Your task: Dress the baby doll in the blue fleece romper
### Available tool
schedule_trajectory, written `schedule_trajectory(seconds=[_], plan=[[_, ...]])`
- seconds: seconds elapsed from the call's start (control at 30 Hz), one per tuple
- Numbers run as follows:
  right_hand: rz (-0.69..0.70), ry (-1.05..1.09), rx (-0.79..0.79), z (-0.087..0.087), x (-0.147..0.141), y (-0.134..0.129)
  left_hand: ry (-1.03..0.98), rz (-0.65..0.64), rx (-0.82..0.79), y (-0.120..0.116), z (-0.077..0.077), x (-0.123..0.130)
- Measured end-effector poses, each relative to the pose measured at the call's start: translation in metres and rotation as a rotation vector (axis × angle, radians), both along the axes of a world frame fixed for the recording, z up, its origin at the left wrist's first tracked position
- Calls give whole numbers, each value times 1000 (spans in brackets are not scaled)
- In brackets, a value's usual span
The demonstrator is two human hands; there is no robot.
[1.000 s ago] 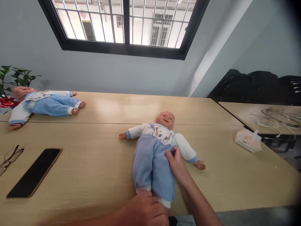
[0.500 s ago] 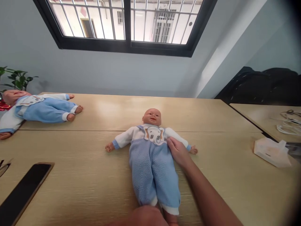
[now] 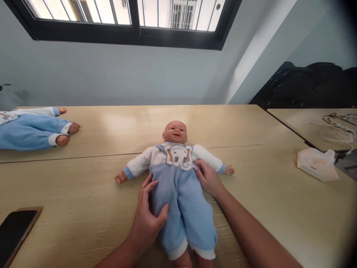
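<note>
Far left, the spare doll (image 3: 30, 130) lies on its back, head out of frame; near left, phone (image 3: 15, 232) flat, screen dark. Window (image 3: 136, 31) high in the grey wall (image 3: 125, 70).

Our left hand (image 3: 146, 222) is wide, thumb and fingers spread on the main doll's side. Main doll (image 3: 181, 193): mid-table, near side, face up, head far, feet near. So far: laid flat, suit on, arms out; neither hand is off it. Our right hand (image 3: 210, 181) is narrow, fingertips by the bib's (image 3: 178, 156) lower right corner. Can't tell if it pinches cloth.

Table (image 3: 83, 193) is pale wood, seam running across. Right: white packet (image 3: 316, 163), apart from the doll. Far right: cables (image 3: 338, 130) on a second table (image 3: 290, 119), black chairs (image 3: 304, 85) behind.
</note>
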State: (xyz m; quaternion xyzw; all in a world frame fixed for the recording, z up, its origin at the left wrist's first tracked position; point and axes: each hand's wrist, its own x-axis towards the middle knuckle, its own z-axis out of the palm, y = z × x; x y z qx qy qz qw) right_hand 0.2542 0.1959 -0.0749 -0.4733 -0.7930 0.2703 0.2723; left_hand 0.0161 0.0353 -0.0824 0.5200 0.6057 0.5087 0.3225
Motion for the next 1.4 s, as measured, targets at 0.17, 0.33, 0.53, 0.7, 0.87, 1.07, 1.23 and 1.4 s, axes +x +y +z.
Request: schedule_trajectory(seconds=[0.17,0.33,0.53,0.7,0.87,1.07,1.23,1.4], plan=[[-51,53,-11,-1,1,-2,-50,-23,-19,-1,-2,1],[-94,94,-4,4,0,-5,-78,-24,22,2,-4,1],[-74,31,11,8,-5,-5,-161,-26,61,7,-10,-1],[39,20,305,46,-16,-41,-281,-63,55,9,-7,-4],[681,-159,235,77,-41,-105,-446,-215,1,20,-6,-16],[363,-240,173,56,-57,-95,-558,139,53,32,-19,-16],[141,-291,270,45,-44,-23,-593,189,40,33,-15,-12],[-145,-394,406,43,-23,69,-561,94,-15,40,-16,-15]])
